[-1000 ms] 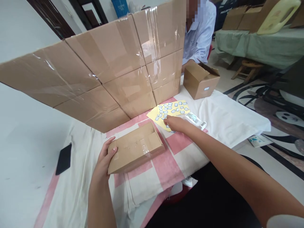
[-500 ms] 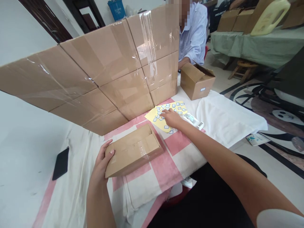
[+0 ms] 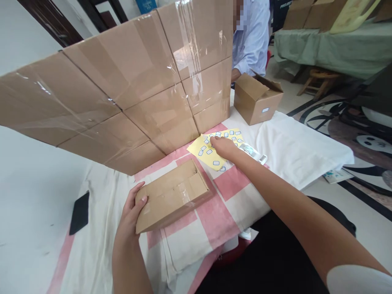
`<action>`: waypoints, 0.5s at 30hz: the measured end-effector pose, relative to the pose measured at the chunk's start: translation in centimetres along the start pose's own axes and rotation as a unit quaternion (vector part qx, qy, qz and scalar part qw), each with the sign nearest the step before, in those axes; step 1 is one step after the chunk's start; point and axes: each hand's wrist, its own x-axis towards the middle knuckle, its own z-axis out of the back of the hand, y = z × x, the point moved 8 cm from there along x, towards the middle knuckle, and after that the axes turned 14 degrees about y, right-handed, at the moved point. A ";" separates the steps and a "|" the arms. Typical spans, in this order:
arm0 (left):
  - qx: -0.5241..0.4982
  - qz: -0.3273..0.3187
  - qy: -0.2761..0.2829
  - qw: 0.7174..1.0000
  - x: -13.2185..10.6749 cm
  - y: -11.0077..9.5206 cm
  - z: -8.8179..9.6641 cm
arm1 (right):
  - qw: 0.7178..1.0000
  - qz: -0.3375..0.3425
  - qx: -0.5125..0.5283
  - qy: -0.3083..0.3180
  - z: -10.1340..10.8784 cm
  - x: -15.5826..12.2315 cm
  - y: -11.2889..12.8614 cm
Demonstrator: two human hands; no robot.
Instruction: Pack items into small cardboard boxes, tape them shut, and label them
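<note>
My left hand (image 3: pixel 130 212) grips the left end of a flat taped cardboard box (image 3: pixel 173 194) lying on the pink-and-white cloth (image 3: pixel 226 183). My right hand (image 3: pixel 223 146) reaches forward onto a yellow sheet (image 3: pixel 211 153) covered with several small white stickers. Its fingers are bent down onto the sheet, pinching at a sticker; I cannot make out whether one is between them. A white handheld device (image 3: pixel 253 152) lies just right of that hand.
A wall of stacked taped cardboard boxes (image 3: pixel 137 85) stands behind the sheet. An open small box (image 3: pixel 256 99) with a white label sits at the back right, beside a person in a light blue shirt (image 3: pixel 249 36). A black phone (image 3: pixel 79 212) lies at the left.
My right hand has slid forward over the yellow sheet, from its near edge to its middle. My left hand stays on the flat box.
</note>
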 end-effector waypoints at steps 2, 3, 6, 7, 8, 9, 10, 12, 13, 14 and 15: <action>0.003 0.000 -0.001 1.000 -0.1 -0.2 -0.2 | 1.000 -0.023 0.012 0.012 0.2 -0.1 -0.3; 0.005 0.000 -0.003 1.000 -0.2 -0.3 -0.3 | 0.999 -0.029 0.018 0.016 0.3 -0.2 -0.3; 0.007 -0.005 -0.007 1.000 -0.3 -0.7 -0.6 | 0.999 -0.011 0.041 0.024 0.7 -0.8 0.5; 0.007 -0.006 -0.007 1.000 -0.4 -0.8 -0.7 | 0.998 0.005 0.052 0.027 0.9 -1.1 0.9; 0.008 -0.007 -0.005 1.000 -0.4 -0.8 -0.8 | 0.997 0.026 0.064 0.030 1.2 -1.4 1.5; 0.009 -0.007 -0.003 1.000 -0.4 -0.8 -0.8 | 0.995 0.049 0.078 0.034 1.5 -1.9 2.1; 0.011 -0.007 -0.002 1.000 -0.3 -0.7 -0.8 | 0.993 0.072 0.090 0.036 1.8 -2.5 2.7; 0.019 -0.005 -0.001 1.000 0.0 -0.5 -0.3 | 0.983 0.119 0.130 0.050 2.4 -3.9 3.9; 0.024 -0.004 -0.003 1.000 0.2 -0.3 0.1 | 0.975 0.141 0.158 0.064 2.5 -4.7 4.5; 0.030 -0.001 -0.007 1.000 0.5 0.0 0.6 | 0.965 0.164 0.189 0.080 2.6 -5.5 5.2; 0.036 0.001 -0.013 0.999 0.8 0.2 1.1 | 0.952 0.186 0.223 0.096 2.5 -6.2 5.8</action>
